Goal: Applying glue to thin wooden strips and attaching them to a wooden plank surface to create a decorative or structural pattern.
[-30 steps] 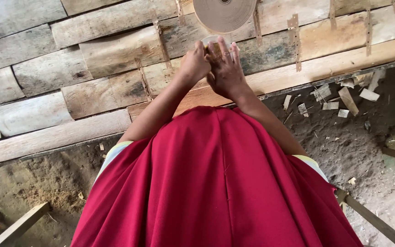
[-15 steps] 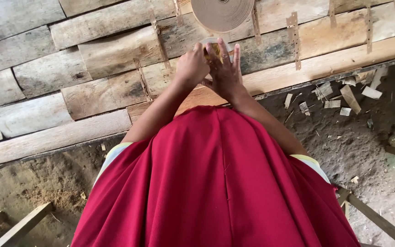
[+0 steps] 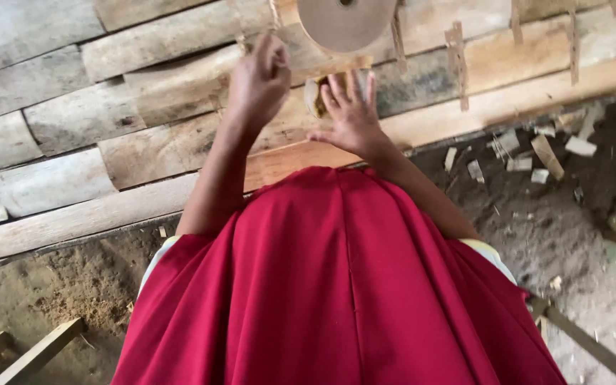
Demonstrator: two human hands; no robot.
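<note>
Spreading wide, fingers splayed, right hand [image 3: 351, 114] is pressing a small yellowish object [image 3: 316, 97] vs. plank wall [image 3: 58, 128] (shape, axis unclear). Left hand [image 3: 259, 78] is curling narrow, w/ contents hidden, just below brown tape roll [image 3: 345, 21].

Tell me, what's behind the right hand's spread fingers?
A small pale, rounded object peeks out behind the right hand, under the brown tape roll. Most of it is covered, so its kind stays unclear.

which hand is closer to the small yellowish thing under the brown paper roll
Right. The right hand has its spread fingers against the small yellowish thing, partly covering it. The left hand is raised off to its left, apart from it, below the brown paper roll.
</note>
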